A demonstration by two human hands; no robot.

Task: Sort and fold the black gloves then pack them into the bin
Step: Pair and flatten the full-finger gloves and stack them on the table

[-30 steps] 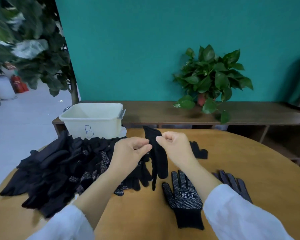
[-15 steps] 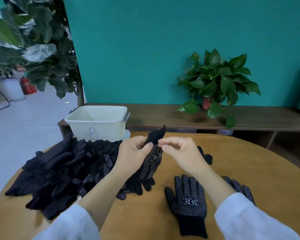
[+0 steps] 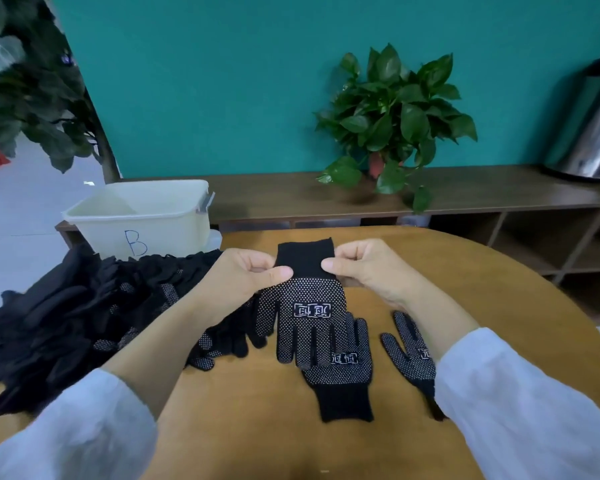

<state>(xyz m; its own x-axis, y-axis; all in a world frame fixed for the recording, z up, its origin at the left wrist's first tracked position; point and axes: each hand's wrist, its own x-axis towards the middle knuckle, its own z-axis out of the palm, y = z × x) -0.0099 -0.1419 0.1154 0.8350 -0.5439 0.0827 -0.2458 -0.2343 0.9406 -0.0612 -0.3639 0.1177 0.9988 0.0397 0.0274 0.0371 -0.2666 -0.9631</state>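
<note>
A black glove (image 3: 305, 306) with white grip dots hangs flat, cuff up and fingers down, over the round wooden table (image 3: 499, 292). My left hand (image 3: 246, 278) pinches the left side of its cuff and my right hand (image 3: 361, 268) pinches the right side. Below it a second dotted glove (image 3: 343, 379) lies on the table with its cuff toward me. A third glove (image 3: 411, 358) lies to the right, partly hidden by my right sleeve. A heap of black gloves (image 3: 66, 320) covers the table's left side. The cream bin (image 3: 142, 216) marked B stands behind the heap.
A potted green plant (image 3: 392, 123) and a steel kettle (image 3: 593, 126) stand on the low wooden shelf (image 3: 482, 192) along the teal wall behind the table. A large leafy plant (image 3: 32, 84) rises at the far left.
The glove was held edge-on and twisted; now it is spread flat with the dotted palm facing me. Both hands moved apart to the two sides of the cuff.
</note>
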